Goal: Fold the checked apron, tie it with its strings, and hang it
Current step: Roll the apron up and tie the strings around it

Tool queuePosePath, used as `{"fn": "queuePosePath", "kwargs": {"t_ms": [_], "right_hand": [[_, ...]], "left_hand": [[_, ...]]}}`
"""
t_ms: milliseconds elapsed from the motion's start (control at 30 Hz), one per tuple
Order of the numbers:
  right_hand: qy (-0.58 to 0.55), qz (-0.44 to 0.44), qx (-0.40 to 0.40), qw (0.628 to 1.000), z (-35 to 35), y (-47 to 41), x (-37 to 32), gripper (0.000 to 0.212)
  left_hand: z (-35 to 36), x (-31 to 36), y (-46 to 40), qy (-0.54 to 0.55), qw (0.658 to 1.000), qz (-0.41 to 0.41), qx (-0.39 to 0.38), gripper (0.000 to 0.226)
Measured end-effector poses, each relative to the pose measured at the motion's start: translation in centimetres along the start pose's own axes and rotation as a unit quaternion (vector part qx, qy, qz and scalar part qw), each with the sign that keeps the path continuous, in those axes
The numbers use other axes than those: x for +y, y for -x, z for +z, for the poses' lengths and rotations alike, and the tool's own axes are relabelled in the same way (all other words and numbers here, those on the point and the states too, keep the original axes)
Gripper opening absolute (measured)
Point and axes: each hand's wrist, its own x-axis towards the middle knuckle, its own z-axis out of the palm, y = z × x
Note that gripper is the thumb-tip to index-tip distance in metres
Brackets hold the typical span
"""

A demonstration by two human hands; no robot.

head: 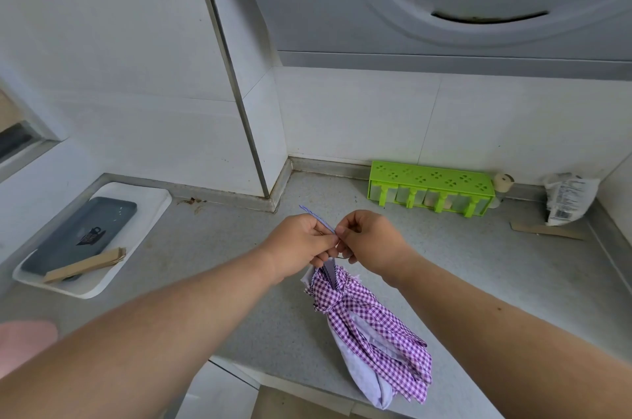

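Two hands, left hand (301, 244) and right hand (369, 240), fingers pinched closed on one striped string (321, 221) of one purple-checked cloth apron (369, 322); one white packet (567, 198), print seemingly unreadable, on the grey speckled bench (478, 264).

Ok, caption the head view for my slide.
Both hands, left and right, pinch a strap above the bundled checked apron over a grey countertop.

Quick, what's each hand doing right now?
Left hand: closed, pinching the striped strap of the checked apron.
Right hand: closed, pinching the same strap right beside the left.
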Motion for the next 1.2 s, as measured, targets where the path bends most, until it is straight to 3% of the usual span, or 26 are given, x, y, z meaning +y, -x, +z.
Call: {"fn": "queuePosePath", "kwargs": {"t_ms": [200,467,833,933,1100,1200], "right_hand": [[-0.014,0.002,-0.047,0.999,0.3,0.1,-0.3,0.017],[-0.011,-0.018,-0.081,0.997,0.3,0.3,-0.4,0.014],[-0.023,-0.028,-0.074,0.997,0.5,-0.1,-0.4,0.005],[0.088,-0.113,-0.059,0.988,0.5,0.2,0.1,0.024],[0.275,-0.308,-0.008,0.911,0.8,0.6,0.8,0.021],[0.316,-0.368,0.008,0.875,1.0,0.5,1.0,0.02]], "left_hand": [[-0.7,0.0,0.2,-0.006,0.999,-0.004,-0.045,0.004],[-1.1,-0.5,0.7,0.116,0.986,-0.093,-0.08,0.014],[-1.2,-0.7,0.8,0.155,0.982,-0.108,-0.03,0.005],[-1.5,-0.7,0.9,0.137,0.983,-0.124,-0.013,0.008],[-2.3,-1.1,0.9,0.056,0.992,-0.105,-0.03,0.012],[-2.7,-0.6,0.7,-0.102,0.993,-0.047,-0.044,0.016]]}}
